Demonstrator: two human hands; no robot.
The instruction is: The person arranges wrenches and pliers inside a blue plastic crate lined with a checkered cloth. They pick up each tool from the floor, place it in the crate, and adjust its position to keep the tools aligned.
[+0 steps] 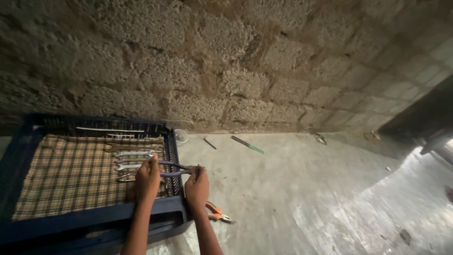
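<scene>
My left hand (148,179) and my right hand (197,188) both hold a pair of pliers with purple handles (172,169). The left hand is on the handle ends over the crate, the right hand on the jaw end past the crate's right rim. The dark blue plastic crate (175,150) is lined with a brown checked cloth (71,174). Several spanners (134,153) lie side by side on the cloth just beyond my left hand.
Orange-handled pliers (218,213) lie on the concrete floor below my right hand. A green-tipped tool (247,144), a thin dark tool (210,142) and a small clear lid (180,136) lie near the rough block wall (236,71).
</scene>
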